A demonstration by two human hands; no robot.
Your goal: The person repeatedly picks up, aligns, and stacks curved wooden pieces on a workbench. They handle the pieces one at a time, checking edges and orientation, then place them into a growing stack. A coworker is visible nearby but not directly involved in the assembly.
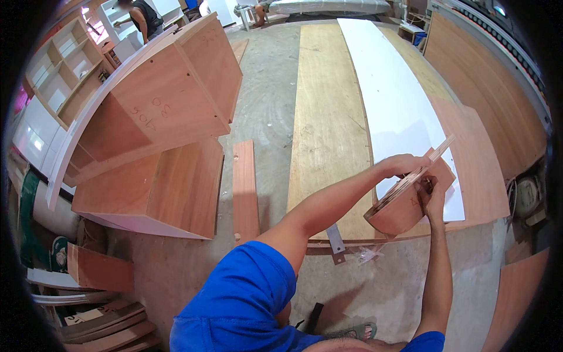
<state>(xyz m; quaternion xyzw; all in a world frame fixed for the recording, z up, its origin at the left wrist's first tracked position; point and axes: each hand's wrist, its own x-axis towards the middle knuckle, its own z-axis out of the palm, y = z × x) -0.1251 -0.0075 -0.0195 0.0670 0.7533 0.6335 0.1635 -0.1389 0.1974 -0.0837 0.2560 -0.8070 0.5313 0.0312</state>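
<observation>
Above the near right end of a white board [404, 111], I hold up a small stack of reddish-brown plywood pieces [399, 214], tilted, with layered edges showing. A narrow end of one piece sticks out at the upper right. My left hand [404, 164] reaches across and grips the upper edge, its fingertips partly hidden behind the wood. On the right side, my right hand [434, 196] is closed at the wood's edge, its fingers bent around a dark spot that I cannot make out. The white board lies on a long yellowish plywood sheet [325, 117].
Large wooden cabinet boxes [170, 88] stand at the left, with a loose plank [245, 188] beside them. A metal strip [335, 239] and clear plastic [368, 253] are at the sheet's near edge. A brown panel [481, 88] leans at right. Another person [145, 20] stands far left.
</observation>
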